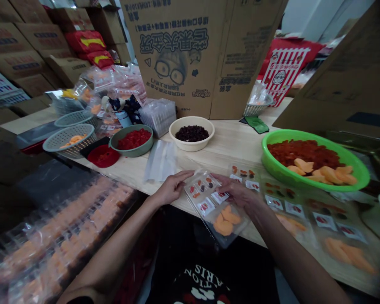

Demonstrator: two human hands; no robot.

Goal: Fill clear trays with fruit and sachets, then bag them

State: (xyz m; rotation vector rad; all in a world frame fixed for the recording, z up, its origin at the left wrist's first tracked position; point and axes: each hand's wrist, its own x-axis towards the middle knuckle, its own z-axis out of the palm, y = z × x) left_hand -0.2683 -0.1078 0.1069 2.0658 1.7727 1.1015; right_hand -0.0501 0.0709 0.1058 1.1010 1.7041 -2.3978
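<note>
A clear plastic candy tray (212, 200) is held tilted at the table's front edge. Small red and dark pieces, white sachets and orange pieces show in its compartments. My left hand (172, 188) has its fingers closed at the tray's far left corner. Along the right side, my right hand (236, 190) grips the edge, its fingertips over the far right corner. Filled trays (283, 200) of the same kind lie in a row to the right. Flat clear plastic bags (161, 160) rest on the table beyond my left hand.
A cream bowl (192, 145) of dark pieces and a grey-green bowl (131, 152) of red pieces stand behind. At right is a green basin (316, 185) with red and orange pieces. A cardboard box (190, 93) stands at the back. Packed trays (66, 240) fill the lower left.
</note>
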